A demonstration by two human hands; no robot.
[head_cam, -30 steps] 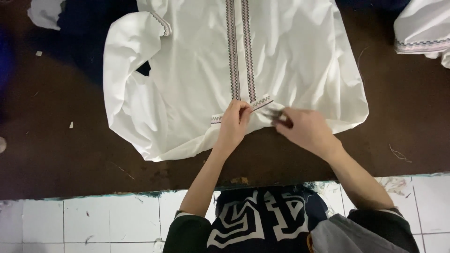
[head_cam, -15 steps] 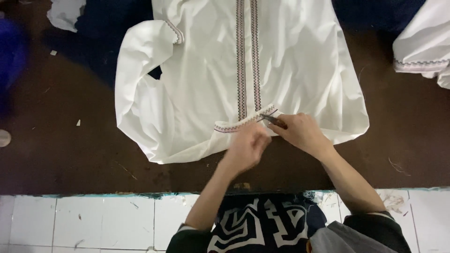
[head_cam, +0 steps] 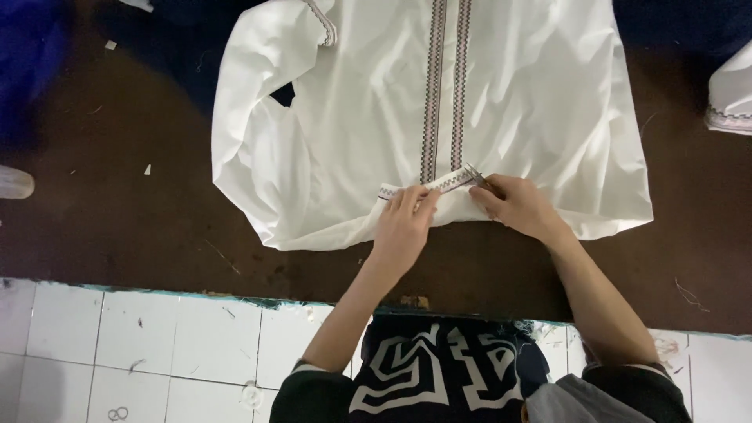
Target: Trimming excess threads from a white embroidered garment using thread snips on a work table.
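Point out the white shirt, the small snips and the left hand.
white shirt point(head_cam: 533, 94): head view, plain front panel.
small snips point(head_cam: 475, 176): head view, metal tips.
left hand point(head_cam: 405, 223): head view, back of hand.

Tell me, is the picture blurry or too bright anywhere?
Head view: the white garment glows bright and soft, slightly washed out; the dark table is dim; the left hand and right hand look fairly sharp; the small tool's tip is a little blurred.
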